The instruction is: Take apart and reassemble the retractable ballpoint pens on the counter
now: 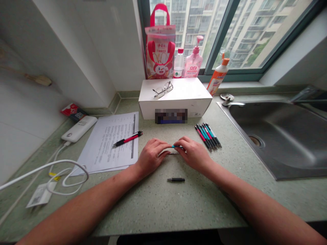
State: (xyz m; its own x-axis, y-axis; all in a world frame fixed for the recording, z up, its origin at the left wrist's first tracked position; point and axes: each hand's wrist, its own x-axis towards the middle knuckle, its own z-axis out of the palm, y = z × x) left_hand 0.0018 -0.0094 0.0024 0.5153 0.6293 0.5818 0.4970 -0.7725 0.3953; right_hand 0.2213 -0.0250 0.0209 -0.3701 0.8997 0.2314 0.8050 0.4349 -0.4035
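While our two hands meet at the centre of the frame, we seem to be midway through work on a pen, either fitting its parts together or taking them apart; we cannot tell which. Our right hand (194, 153) pinches a teal pen part (174, 146), its fingers closed narrowly on it. Our left hand (153, 154) curls in from the other side with its fingertips at the teal end, though we cannot tell whether they grip. A thin pale piece (175, 153) shows just below, between the hands. The next move, we judge, calls for small, steady finger work to keep the parts in line. A black pen part (176, 180) lies alone at lower centre.

A row of pens (207, 136) lies right of centre, and two more pens (129, 139) rest on printed sheets (107, 136) at centre left. Our desk (143, 204) is pale green and speckled. At upper centre, glasses (163, 90) sit on a white box (176, 92), with a bag (160, 51) and bottles (193, 64) behind. A power bank (79, 129) lies at left, a steel sink (288, 136) is at right, and a window (221, 30) fills the upper right.
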